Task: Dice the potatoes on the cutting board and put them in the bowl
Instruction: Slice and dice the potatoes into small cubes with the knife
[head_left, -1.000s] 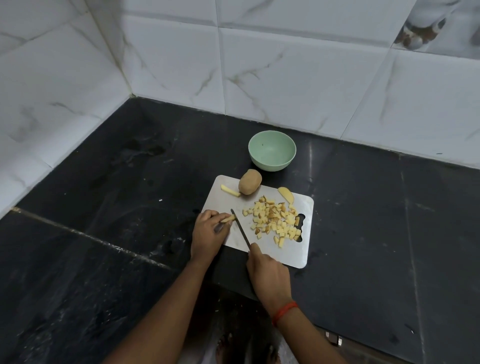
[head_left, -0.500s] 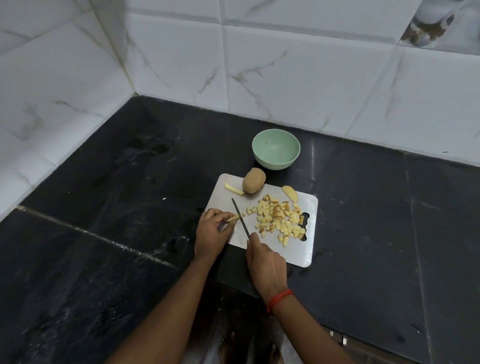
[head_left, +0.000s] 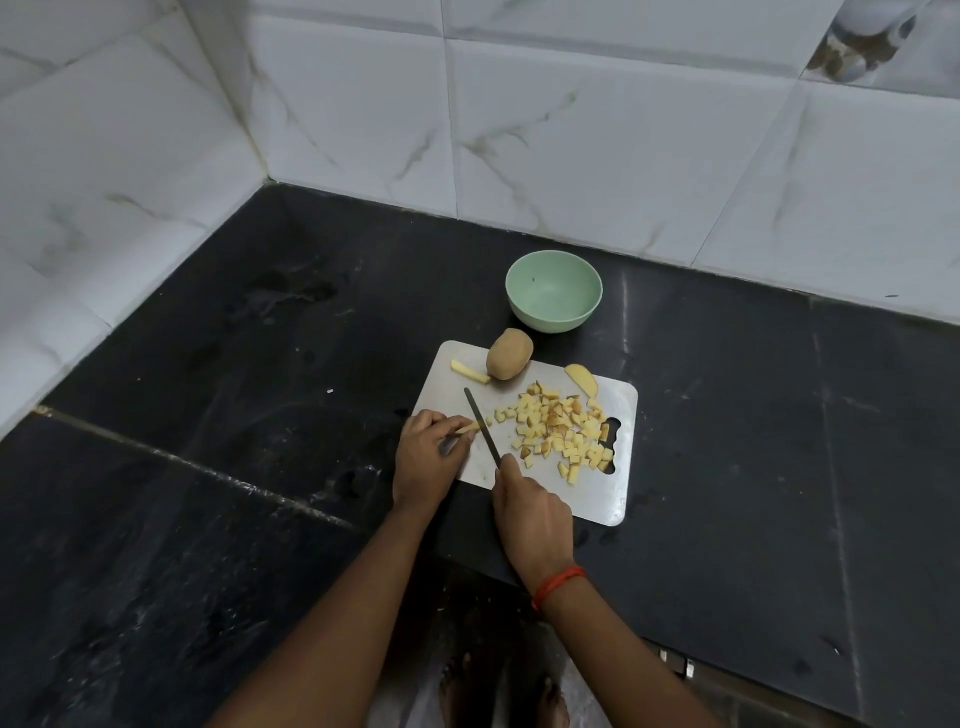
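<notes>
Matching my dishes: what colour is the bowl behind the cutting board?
The bowl is pale mint green, clearest in the head view.

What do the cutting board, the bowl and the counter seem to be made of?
Cutting board: probably brushed steel, grey with a dull sheen, though plastic is possible. Bowl: matte pale green, likely plastic or similar. Counter: dark polished stone, with faint reflections and a seam.

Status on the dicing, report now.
Left hand pinches potato strip on cutting board. Right hand grips knife, blade across strip. Diced pile on board, none in bowl; whole potato uncut. Nothing in the way.
</notes>
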